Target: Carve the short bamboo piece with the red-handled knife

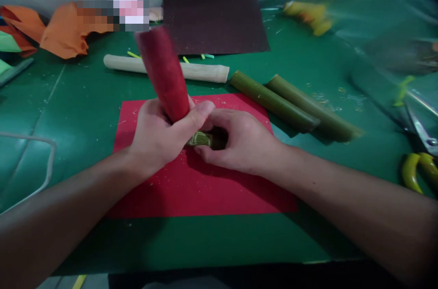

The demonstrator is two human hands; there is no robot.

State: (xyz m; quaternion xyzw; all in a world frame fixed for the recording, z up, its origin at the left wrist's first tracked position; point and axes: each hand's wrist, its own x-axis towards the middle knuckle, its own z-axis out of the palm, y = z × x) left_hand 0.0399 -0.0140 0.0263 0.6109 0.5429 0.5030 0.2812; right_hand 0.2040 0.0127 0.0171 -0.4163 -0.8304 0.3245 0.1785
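Note:
My left hand [160,136] is wrapped round a thick red cylinder [167,74], which tilts up and away to the left; its lower end is hidden in my grip. Close beside it, my right hand [241,141] is curled round a short green bamboo piece [201,138] with pale lines scratched into its surface. The thumb of my left hand reaches over near the right fingers. Both hands are over a red sheet [219,193] sprinkled with small pale shavings.
Beyond the sheet lie a pale stick [205,71], two green bamboo pieces [273,100] and a dark sheet [215,24]. Scissors with yellow handles [412,172] are at the right. Crumpled orange paper [66,31] sits back left, and a blurred yellow object [310,15] back right.

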